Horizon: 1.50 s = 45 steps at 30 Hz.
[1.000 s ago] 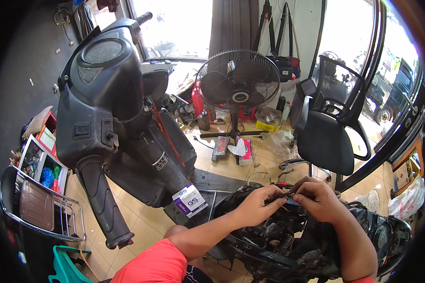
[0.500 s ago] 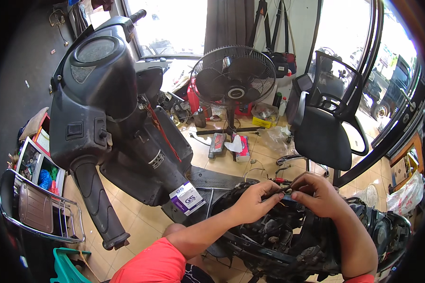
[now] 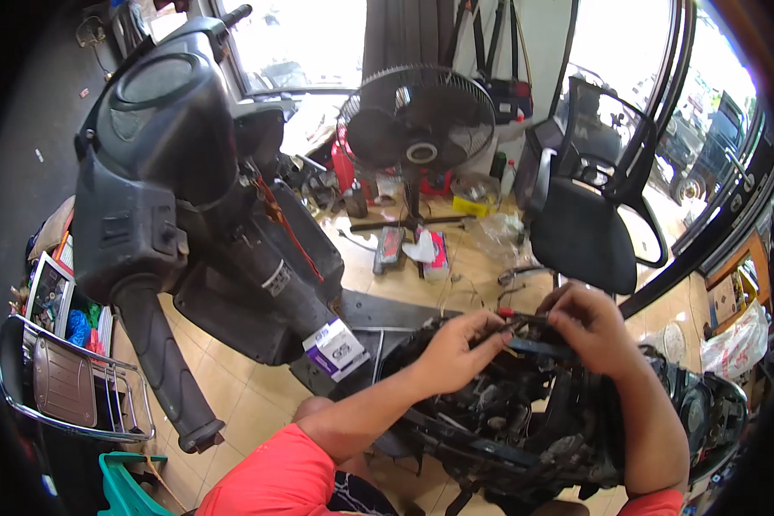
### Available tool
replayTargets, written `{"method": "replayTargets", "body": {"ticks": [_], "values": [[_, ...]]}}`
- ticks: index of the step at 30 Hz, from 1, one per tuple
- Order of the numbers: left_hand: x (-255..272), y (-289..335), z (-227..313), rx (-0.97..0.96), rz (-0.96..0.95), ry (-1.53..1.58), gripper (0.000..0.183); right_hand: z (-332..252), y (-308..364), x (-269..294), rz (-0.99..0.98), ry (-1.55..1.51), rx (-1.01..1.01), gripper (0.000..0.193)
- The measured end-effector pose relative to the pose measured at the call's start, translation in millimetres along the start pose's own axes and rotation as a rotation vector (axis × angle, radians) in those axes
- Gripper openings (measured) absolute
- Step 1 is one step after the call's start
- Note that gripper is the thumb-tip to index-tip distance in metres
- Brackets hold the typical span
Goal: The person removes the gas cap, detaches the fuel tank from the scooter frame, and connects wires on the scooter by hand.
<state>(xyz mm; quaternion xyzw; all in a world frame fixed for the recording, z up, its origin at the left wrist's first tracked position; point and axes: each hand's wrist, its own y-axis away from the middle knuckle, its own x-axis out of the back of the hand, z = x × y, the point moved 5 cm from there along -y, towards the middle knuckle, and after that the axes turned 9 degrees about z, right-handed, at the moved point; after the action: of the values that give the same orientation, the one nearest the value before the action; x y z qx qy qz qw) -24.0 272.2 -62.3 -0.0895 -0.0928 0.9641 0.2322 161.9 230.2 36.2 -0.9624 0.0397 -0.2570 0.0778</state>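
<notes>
Both hands meet over the stripped black scooter frame (image 3: 482, 451), whose wiring and inner parts lie bare. My left hand (image 3: 460, 351) pinches a thin dark wire (image 3: 529, 320) between thumb and fingertips. My right hand (image 3: 586, 328) is closed on the same wire's other side, a short way off. The wire's ends are hidden by my fingers. Just behind the left fingertips shows a small red piece (image 3: 507, 312), too small to name. A purple and white box (image 3: 336, 349) rests on the scooter's black floorboard (image 3: 387, 314), left of my hands.
The scooter's front with handlebar (image 3: 159, 353) rises at left. Beyond the frame stand a black fan (image 3: 417, 153) and an office chair (image 3: 585, 232). Boxes and a plastic bag (image 3: 494, 236) lie on the tiled floor. A metal-framed chair (image 3: 64, 378) and green stool (image 3: 133, 482) are lower left.
My fingertips have drawn apart, the right hand shifting right and up, so more of the dark wire shows between them. The whole view has shifted slightly.
</notes>
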Motion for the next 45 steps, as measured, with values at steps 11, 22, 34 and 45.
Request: {"method": "replayTargets", "body": {"ticks": [11,22,34,45], "values": [[8,-13,-10,0.219,0.129,0.306,0.015,15,-9,2,-0.025,-0.089,-0.109,0.024],[-1,-4,-6,0.264,0.043,0.312,0.024,15,-2,-18,-0.170,0.160,-0.042,0.019],[-1,-8,-8,0.243,-0.021,0.330,0.019,13,-6,-15,-0.180,0.048,-0.200,0.011],[1,-7,-15,0.371,0.061,0.637,0.015,18,-6,-2,-0.110,-0.011,-0.124,0.017]]}}
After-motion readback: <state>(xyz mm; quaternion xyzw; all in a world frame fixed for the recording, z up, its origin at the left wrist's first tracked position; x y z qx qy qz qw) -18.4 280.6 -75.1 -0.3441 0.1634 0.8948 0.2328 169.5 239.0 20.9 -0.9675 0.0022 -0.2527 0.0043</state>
